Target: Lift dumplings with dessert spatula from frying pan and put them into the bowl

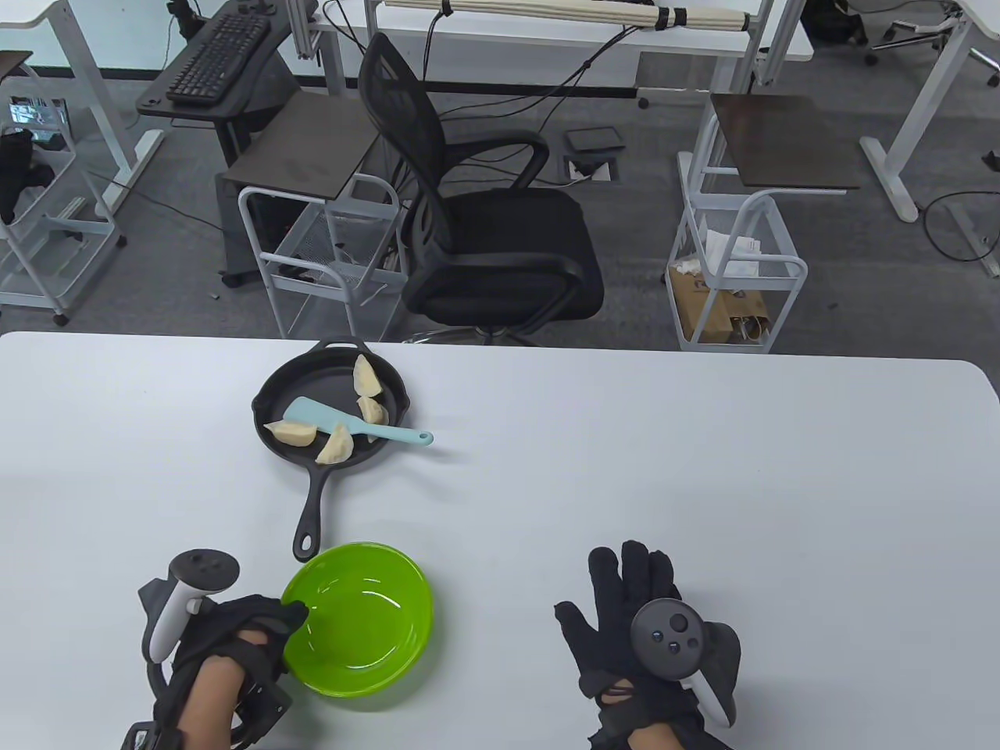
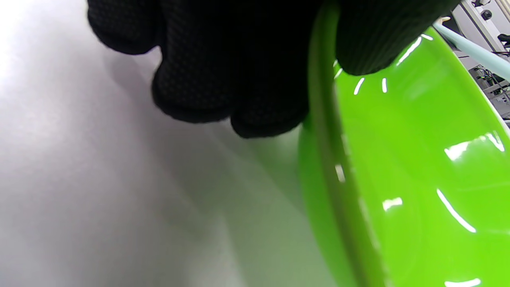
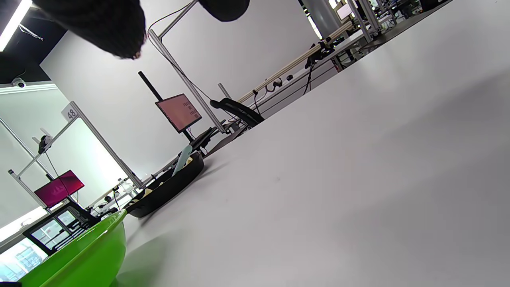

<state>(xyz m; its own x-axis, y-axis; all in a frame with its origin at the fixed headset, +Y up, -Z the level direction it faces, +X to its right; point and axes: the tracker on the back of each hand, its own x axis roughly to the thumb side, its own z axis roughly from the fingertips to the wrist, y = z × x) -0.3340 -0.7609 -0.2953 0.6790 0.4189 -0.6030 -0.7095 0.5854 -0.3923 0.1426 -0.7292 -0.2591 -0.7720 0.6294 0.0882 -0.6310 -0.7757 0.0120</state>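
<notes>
A black frying pan [image 1: 273,391] sits on the white table with several pale dumplings [image 1: 291,431] in it. A light blue dessert spatula [image 1: 348,420] lies across the pan, handle over the right rim. An empty green bowl [image 1: 391,625] stands near the pan's handle. My left hand [image 1: 250,625] pinches the bowl's left rim [image 2: 322,119], thumb inside, fingers outside. My right hand [image 1: 633,601] lies flat on the table with fingers spread, holding nothing. In the right wrist view the pan [image 3: 167,187] and bowl [image 3: 79,255] appear at the left.
The white table [image 1: 703,469] stretches wide to the right of the pan. Beyond its far edge stand a black office chair [image 1: 484,226] and white wire carts [image 1: 328,258].
</notes>
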